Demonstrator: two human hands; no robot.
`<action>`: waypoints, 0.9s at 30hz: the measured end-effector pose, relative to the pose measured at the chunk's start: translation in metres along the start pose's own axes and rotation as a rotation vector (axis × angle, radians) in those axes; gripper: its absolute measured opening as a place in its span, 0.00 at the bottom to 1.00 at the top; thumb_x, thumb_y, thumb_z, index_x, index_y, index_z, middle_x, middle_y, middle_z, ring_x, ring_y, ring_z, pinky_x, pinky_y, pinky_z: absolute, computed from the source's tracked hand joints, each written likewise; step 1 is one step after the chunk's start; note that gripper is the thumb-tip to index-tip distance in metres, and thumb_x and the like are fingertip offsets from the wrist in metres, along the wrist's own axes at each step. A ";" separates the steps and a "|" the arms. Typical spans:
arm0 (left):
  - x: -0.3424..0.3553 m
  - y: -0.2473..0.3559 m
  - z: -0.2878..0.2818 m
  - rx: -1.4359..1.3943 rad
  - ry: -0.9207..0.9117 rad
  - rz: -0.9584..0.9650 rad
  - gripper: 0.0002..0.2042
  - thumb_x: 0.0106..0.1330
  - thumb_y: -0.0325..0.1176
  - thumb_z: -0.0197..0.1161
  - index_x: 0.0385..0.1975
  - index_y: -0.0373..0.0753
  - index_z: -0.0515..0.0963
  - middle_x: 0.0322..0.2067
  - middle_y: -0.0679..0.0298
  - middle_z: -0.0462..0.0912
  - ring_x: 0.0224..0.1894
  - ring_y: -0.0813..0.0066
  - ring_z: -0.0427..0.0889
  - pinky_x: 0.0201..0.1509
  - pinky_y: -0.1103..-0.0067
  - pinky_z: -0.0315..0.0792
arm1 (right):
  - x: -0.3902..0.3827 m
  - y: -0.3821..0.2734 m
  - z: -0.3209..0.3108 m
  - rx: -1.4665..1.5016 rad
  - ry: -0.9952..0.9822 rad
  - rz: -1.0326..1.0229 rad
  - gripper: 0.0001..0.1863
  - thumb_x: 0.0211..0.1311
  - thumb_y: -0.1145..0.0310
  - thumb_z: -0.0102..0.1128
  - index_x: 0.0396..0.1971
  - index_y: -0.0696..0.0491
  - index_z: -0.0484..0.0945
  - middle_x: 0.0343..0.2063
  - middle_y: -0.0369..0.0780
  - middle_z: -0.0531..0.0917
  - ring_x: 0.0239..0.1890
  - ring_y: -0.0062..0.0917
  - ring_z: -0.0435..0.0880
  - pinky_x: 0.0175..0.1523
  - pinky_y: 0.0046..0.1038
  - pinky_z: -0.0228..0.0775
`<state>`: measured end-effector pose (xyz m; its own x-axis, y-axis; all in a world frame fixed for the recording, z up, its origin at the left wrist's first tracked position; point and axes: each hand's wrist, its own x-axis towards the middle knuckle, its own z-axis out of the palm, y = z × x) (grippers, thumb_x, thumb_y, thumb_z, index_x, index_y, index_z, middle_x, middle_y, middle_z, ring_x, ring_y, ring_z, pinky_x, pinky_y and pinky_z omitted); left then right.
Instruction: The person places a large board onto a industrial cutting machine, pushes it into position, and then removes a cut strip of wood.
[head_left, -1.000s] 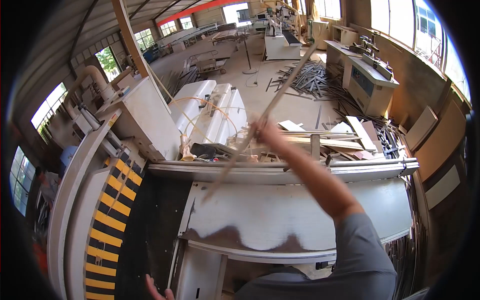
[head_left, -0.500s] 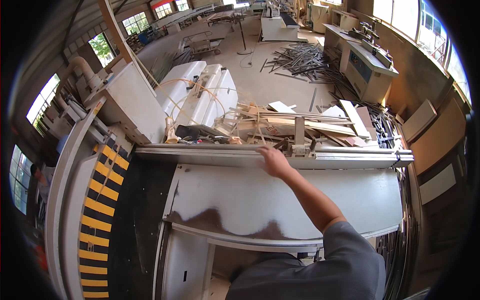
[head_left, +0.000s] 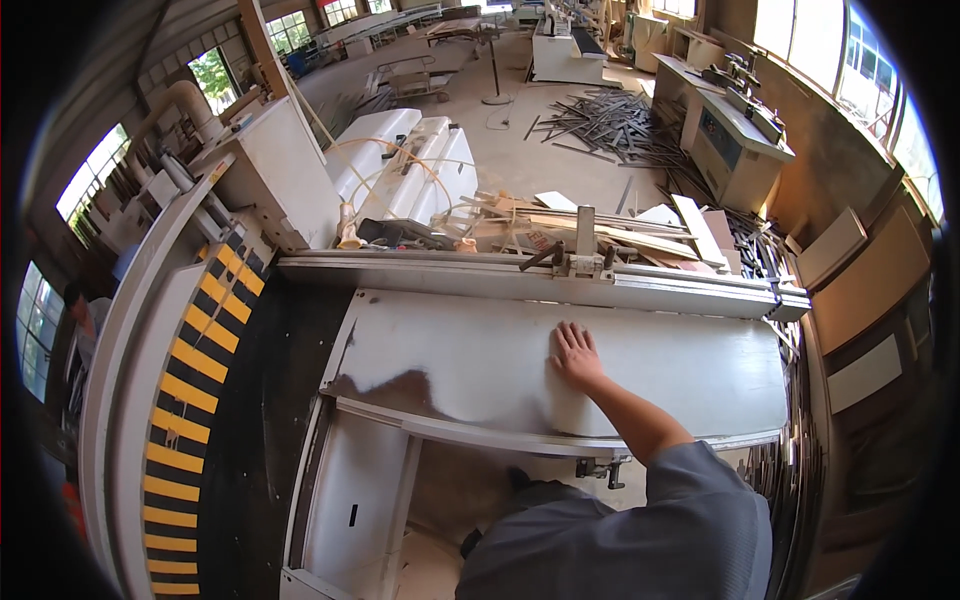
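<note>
My right hand (head_left: 575,356) lies palm down on the pale metal table (head_left: 470,335) of a panel saw, fingers spread, with nothing held. Dark worn patches mark the near left part of that surface. Beyond the fingertips, apart from them, a long metal fence (head_left: 430,276) runs along the table's far side. A stop block with a lever (head_left: 583,262) is mounted on the fence, a little right of its middle. My right forearm (head_left: 640,415) reaches over the near edge. My left hand is out of the picture.
A black machine bed (head_left: 275,390) and a yellow-and-black striped guard (head_left: 195,380) lie to the left. Past the fence is a heap of wood offcuts (head_left: 620,235). White machine housings (head_left: 405,165) stand behind. At far left is another person (head_left: 85,320). Boards (head_left: 875,285) lean along the right wall.
My right hand has left the fence beside the stop block and come back toward me onto the tabletop. Table and fence now appear higher in the picture, as the view has shifted.
</note>
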<state>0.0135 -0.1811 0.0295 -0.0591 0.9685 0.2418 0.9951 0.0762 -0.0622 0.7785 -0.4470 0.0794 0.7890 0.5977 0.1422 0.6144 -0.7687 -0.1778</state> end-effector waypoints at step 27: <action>-0.181 0.025 -0.089 -0.382 -0.008 -0.167 0.33 0.60 0.32 0.61 0.69 0.36 0.66 0.73 0.49 0.63 0.77 0.50 0.56 0.80 0.56 0.47 | 0.002 0.001 0.010 -0.015 -0.024 0.001 0.36 0.75 0.52 0.45 0.76 0.55 0.55 0.78 0.43 0.56 0.80 0.37 0.49 0.82 0.42 0.35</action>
<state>0.0562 -0.3755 0.0706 -0.2211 0.9522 0.2109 0.9295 0.1402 0.3412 0.7811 -0.4442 0.0700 0.7898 0.6019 0.1183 0.6134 -0.7727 -0.1633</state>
